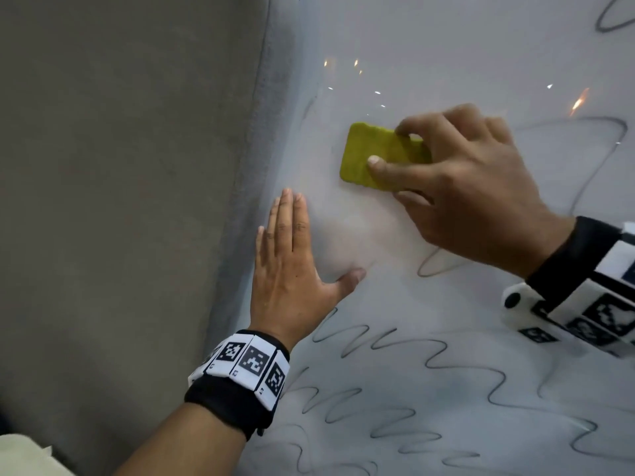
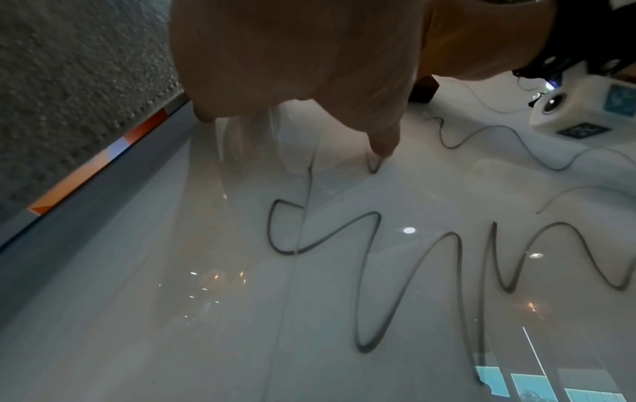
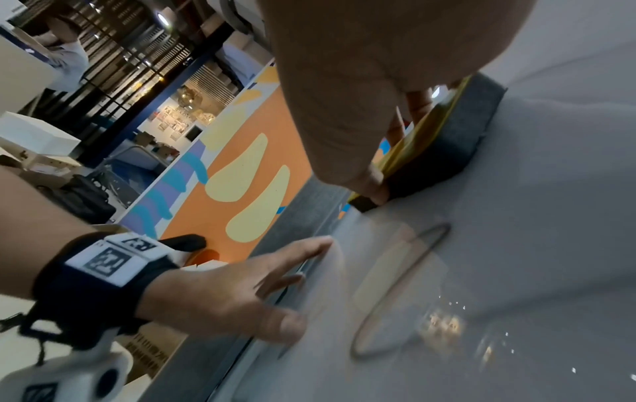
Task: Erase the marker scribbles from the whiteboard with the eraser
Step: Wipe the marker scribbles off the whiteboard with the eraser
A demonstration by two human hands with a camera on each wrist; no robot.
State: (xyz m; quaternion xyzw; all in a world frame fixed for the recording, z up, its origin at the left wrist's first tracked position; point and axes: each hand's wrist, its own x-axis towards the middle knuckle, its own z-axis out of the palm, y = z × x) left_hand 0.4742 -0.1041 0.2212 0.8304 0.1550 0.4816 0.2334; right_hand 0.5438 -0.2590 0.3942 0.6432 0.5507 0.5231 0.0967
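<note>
From the head camera we see the whiteboard tilted across the right of the picture, with a grey wall to its left. Our right hand grips a yellow-green eraser against the board near its left edge, the thumb lying across the eraser's back and the fingers curled over its top edge. Our left hand lies flat on the board just below and to the left of the eraser, fingers straight and together, thumb spread out to the side. Around the eraser the board looks pale and smudged, while grey marker scribbles loop in wavy lines across the lower part and out to the right. Both wrists wear black bands carrying white tiles printed with square black-and-white codes. Only the right wrist camera shows the eraser's build: a yellow top over a thick dark felt layer pressed on the board, with one looped scribble just beside it. That view also shows a room behind us with an orange wall panel painted with pale yellow and blue shapes. On the left band we can make out characters that look like "R27", seen upside down, though blur leaves us unsure. The left wrist camera shows bold zigzag scribbles close up and an orange strip along the board's frame, but not the eraser.
</note>
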